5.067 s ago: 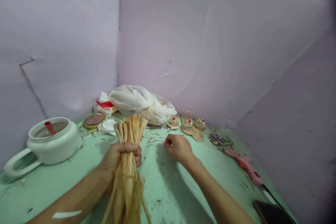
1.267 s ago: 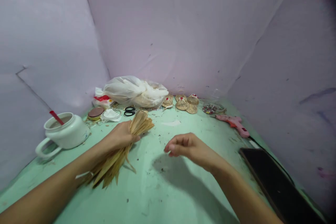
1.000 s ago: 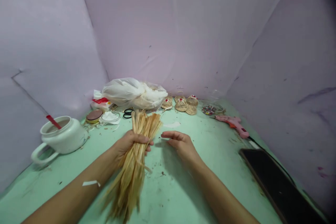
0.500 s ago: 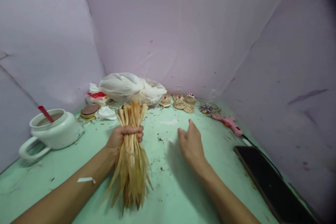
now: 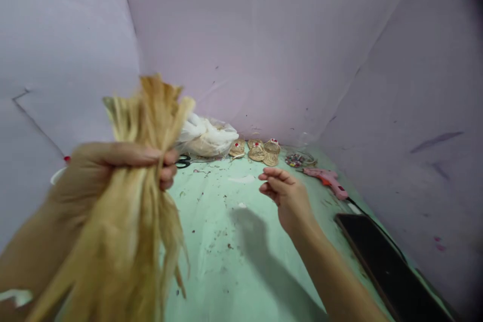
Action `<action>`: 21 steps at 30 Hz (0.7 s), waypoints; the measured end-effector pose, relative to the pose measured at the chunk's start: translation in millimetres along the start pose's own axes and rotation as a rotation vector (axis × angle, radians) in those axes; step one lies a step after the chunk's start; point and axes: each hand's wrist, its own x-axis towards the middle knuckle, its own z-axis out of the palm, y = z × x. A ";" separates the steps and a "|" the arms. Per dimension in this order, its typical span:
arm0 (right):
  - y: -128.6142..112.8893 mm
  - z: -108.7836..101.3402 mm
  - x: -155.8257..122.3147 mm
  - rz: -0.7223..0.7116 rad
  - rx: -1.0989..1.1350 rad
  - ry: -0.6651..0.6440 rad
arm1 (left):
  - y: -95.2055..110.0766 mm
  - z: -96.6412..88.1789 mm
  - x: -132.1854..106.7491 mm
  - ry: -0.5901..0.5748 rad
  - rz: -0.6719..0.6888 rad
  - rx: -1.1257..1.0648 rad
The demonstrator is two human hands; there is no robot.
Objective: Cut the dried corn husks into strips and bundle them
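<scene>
My left hand [image 5: 109,171] is wrapped round a bundle of dried husk strips [image 5: 124,241], raised close to the camera at the left. The short trimmed ends stick up above my fist, and the long, frayed ends hang below it. A scrap of white tape clings to my left forearm. Over the middle right of the green table [image 5: 211,271], my right hand [image 5: 289,193] hovers with nothing in it, its fingers lightly bent and a little apart. Its shadow falls on the tabletop to the left. The bundle and my left arm hide most of the white pot [image 5: 57,176].
At the back lie a white plastic bag [image 5: 211,138], black-handled scissors [image 5: 183,162] and several small woven straw pieces [image 5: 256,152] with red beads. To the right are a dish of beads [image 5: 298,159], a pink glue gun [image 5: 330,181] with its cord, and a dark phone-like slab [image 5: 388,266].
My left hand has lifted the husk bundle up and left, much nearer the camera. My right hand has shifted slightly right and up, turning so its fingers curl inward. The scissors have come into sight.
</scene>
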 end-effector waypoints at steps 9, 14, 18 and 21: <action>18.5 -15.1 -37.0 0.229 -0.036 -0.073 | -154.3 29.1 44.6 -0.157 -0.270 0.064; 56.4 -13.4 -57.7 0.310 -0.076 -0.184 | -168.0 27.5 44.7 -0.204 -0.239 -0.035; 51.9 -12.5 -59.6 0.276 -0.062 -0.160 | -161.6 26.2 38.7 -0.251 -0.294 -0.022; 48.9 -13.3 -59.0 0.273 -0.014 -0.161 | -159.8 25.1 37.0 -0.217 -0.325 -0.006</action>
